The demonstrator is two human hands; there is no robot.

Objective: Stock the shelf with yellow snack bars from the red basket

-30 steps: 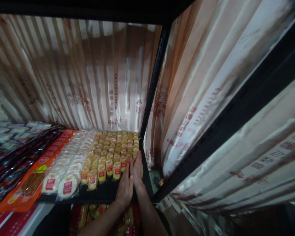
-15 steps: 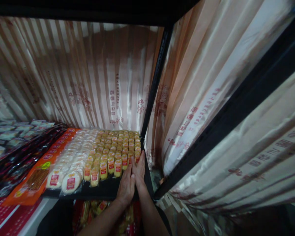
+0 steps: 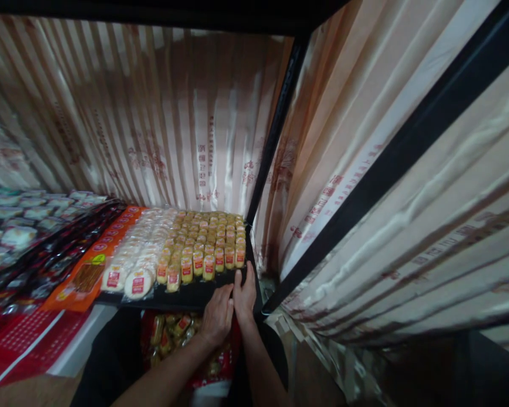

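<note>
Rows of small gold-wrapped snack packs [image 3: 208, 265] with red labels stand on a black shelf [image 3: 195, 298], towards its right end. My right hand [image 3: 245, 294] is just in front of the rows' right front corner, fingers stretched forward, holding nothing visible. Close beside it, my left hand [image 3: 219, 314] is over the shelf's front edge. Its fingers are loosely bent and slightly apart, with no pack showing in them. Below the shelf, between my legs, a red bag [image 3: 224, 353] holds several more gold packs, partly hidden by my left forearm.
Left of the gold packs lie round white crackers [image 3: 138, 282] in clear wrap, an orange snack packet [image 3: 74, 285], dark packets [image 3: 51, 254] and white-and-clear packets [image 3: 21, 234]. Pleated printed curtains [image 3: 173, 124] line the back and right. A black post [image 3: 275, 130] rises at the corner.
Both hands have drawn back from the gold packs towards the shelf's front edge. The view has shifted, and more of the red bag below shows.
</note>
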